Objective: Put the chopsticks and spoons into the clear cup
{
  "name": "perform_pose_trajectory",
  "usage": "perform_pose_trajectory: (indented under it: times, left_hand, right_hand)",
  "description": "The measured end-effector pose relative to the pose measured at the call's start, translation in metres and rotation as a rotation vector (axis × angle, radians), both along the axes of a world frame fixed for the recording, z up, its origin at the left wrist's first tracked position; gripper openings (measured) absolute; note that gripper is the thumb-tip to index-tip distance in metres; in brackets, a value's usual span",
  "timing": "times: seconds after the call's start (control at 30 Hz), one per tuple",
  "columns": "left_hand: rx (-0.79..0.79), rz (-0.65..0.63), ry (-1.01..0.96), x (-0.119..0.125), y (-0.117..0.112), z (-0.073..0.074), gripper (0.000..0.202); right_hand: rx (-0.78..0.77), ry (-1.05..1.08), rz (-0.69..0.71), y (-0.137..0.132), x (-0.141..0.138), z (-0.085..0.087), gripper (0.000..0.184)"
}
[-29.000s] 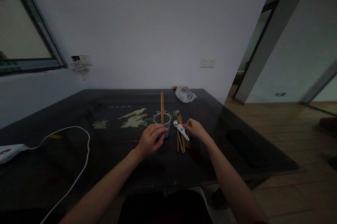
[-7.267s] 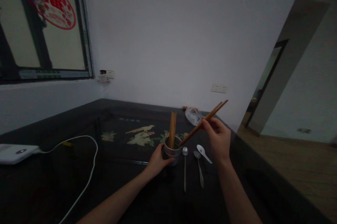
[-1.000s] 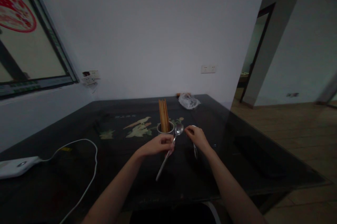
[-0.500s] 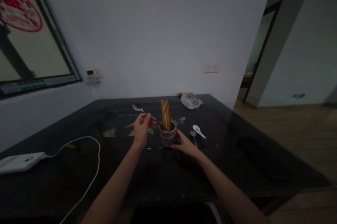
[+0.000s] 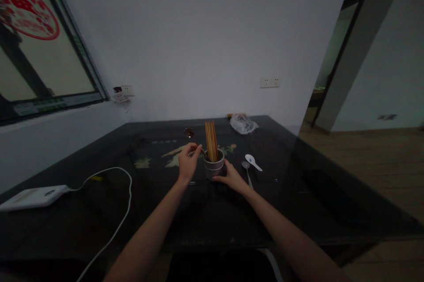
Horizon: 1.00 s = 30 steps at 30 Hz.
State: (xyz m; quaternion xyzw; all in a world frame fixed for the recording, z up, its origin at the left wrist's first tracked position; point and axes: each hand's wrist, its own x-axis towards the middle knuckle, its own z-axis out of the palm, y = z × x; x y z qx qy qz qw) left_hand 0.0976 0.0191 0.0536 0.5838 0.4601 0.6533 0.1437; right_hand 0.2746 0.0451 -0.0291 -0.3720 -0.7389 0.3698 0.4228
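A grey cup [image 5: 213, 168] stands upright on the dark table, with a bundle of wooden chopsticks [image 5: 211, 141] rising out of it. My right hand [image 5: 232, 178] is wrapped around the cup's right side near the base. In my left hand [image 5: 188, 161] is a metal spoon [image 5: 189, 133], pinched by its handle. Its bowl points up and away to the left, and the handle's lower end dips into the cup beside the chopsticks. Right of the cup lie a small metal spoon [image 5: 246, 165] and a white ceramic spoon [image 5: 253, 162].
A crumpled clear plastic bag [image 5: 243, 124] lies at the table's back edge. To the left is a white device [image 5: 35, 197] with a white cable [image 5: 127, 204] curving toward the front edge. A dark flat object [image 5: 331, 193] rests at the right.
The spoon in my left hand has swung more upright, its handle lower in the cup and its bowl closer to the chopsticks. My right hand stays on the cup. The view has shifted slightly.
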Motion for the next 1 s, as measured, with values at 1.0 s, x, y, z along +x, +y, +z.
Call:
perform_pose_trajectory:
  times: [1.0]
  left_hand:
    - [-0.072,0.068,0.275,-0.005,0.011,-0.013,0.024]
  right_hand:
    - [0.017,0.037,0.054,-0.010,-0.004,0.011,0.069]
